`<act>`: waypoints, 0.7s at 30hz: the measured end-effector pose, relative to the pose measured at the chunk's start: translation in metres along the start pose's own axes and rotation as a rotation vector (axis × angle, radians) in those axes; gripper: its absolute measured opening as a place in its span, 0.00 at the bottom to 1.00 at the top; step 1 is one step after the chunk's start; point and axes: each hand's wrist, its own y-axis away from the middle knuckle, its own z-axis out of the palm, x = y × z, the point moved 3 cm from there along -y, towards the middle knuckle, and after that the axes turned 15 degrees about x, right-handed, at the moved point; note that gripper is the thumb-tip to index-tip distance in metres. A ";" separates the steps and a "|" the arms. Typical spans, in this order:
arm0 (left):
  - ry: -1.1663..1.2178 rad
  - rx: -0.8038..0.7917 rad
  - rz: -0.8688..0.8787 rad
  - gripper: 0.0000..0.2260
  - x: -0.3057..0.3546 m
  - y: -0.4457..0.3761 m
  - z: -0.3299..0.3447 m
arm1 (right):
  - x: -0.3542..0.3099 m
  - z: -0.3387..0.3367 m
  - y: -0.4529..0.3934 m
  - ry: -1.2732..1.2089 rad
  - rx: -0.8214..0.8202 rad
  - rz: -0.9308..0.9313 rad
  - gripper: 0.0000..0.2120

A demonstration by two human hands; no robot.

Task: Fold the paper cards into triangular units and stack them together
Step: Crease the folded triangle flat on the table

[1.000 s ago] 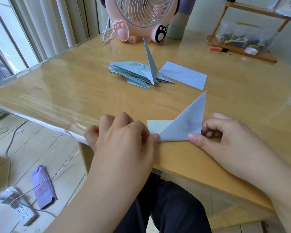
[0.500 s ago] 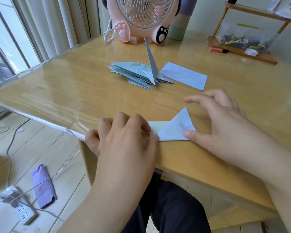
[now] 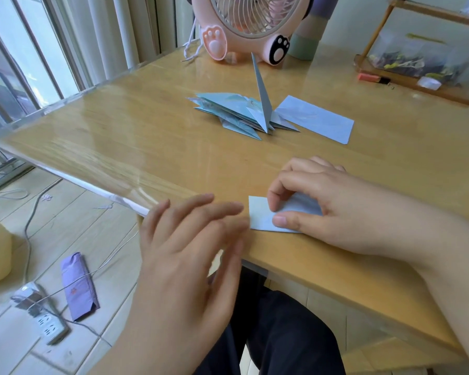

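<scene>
Pale blue folded paper card (image 3: 260, 213) pinned flat on wooden bench (image 3: 173, 147) under right hand (image 3: 333, 207), thumb and forefinger pressing; long axis crosswise; left hand (image 3: 190, 239) just beside, fingers spread, empty.

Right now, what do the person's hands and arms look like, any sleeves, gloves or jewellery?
Both are bare. The left hand and right hand show no gloves, rings or watch, and both forearms are uncovered as far as the picture reaches, with no sleeve in view. The right thumbnail is short and unpainted. The left hand is blurred, so finer detail there cannot be told.
</scene>
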 end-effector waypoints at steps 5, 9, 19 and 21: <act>-0.077 -0.167 0.177 0.11 -0.008 0.014 0.003 | -0.002 0.000 -0.002 0.014 -0.013 -0.045 0.07; -0.153 -0.212 0.252 0.14 -0.012 0.019 0.003 | -0.001 0.001 -0.004 -0.006 -0.054 -0.056 0.05; -0.198 -0.182 0.209 0.18 -0.006 0.017 0.005 | 0.000 0.001 -0.002 -0.041 -0.026 -0.041 0.05; -0.242 -0.180 0.274 0.17 -0.006 0.017 0.005 | 0.001 0.000 -0.002 -0.026 -0.004 -0.016 0.06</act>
